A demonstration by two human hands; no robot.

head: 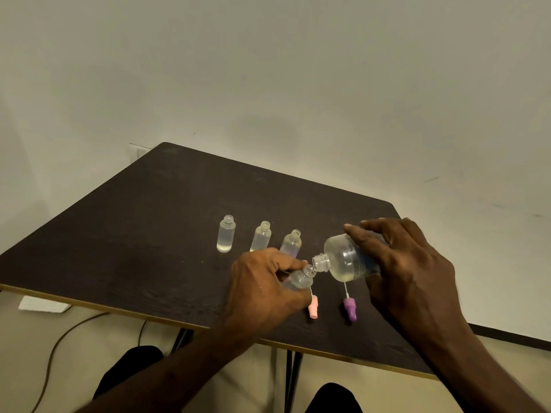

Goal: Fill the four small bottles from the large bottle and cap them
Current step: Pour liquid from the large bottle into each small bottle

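My right hand point(408, 263) grips the large clear bottle point(346, 257), tipped on its side with its open neck pointing left. That neck meets the mouth of a small clear bottle point(301, 278), tilted and held by my left hand point(262, 290). Three more small bottles stand uncapped in a row behind: one at the left point(226, 237), one in the middle point(261, 236), one at the right point(291, 243). A pink spray cap point(313, 310) and a purple spray cap point(349, 308) lie on the table near the front edge.
The dark wooden table point(143, 234) stands against a pale wall. Below its front edge are a cable on the floor point(59, 341), a white sheet point(41, 304) and my knees in dark clothing.
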